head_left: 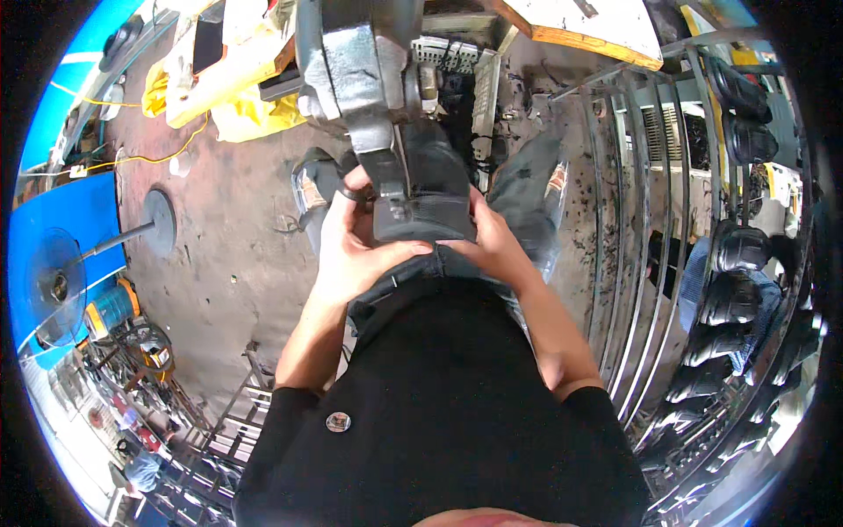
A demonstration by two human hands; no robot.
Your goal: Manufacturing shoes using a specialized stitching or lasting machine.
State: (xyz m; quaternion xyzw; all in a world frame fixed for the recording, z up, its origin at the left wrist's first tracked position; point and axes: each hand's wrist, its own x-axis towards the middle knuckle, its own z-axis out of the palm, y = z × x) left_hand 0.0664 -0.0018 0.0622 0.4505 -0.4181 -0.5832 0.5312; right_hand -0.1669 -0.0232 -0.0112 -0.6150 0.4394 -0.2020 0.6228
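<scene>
Under the head of a grey metal machine [351, 70] is a black shoe [430, 220], its rounded end toward me. My left hand [356, 250] wraps the shoe's left side, with the thumb laid along the near end and the fingers partly hidden beside the machine's narrow foot. From the other side my right hand [492, 241] grips it, its thumb reaching in toward the left thumb. The machine's foot comes down at the shoe's left edge; whether it presses on the shoe I cannot tell.
A metal rack [615, 246] stands at my right, with several black shoes [742, 246] on its far side. Beyond the machine are a pale plastic crate [486, 92] and a wood-edged table [606, 35]. At left stand a fan [60, 285] and a yellow bag [255, 119].
</scene>
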